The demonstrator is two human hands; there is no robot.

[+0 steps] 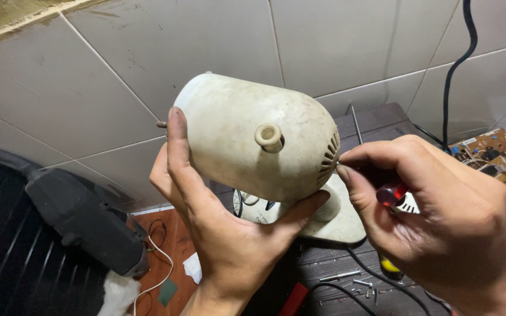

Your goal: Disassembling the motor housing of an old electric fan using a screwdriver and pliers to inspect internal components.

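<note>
The left hand (218,216), palm up with fingers spread, cradles a dirty cream fan motor housing (253,134) above the fan base (341,219). The right hand (440,216), fisted round a red-handled screwdriver (389,192), presses its tip at the housing's vented end.

Two bare hands (229,234), grimy fingers (178,140)

Bright even light, soft shadows, sharp focus, dim lower-left corner.
</note>
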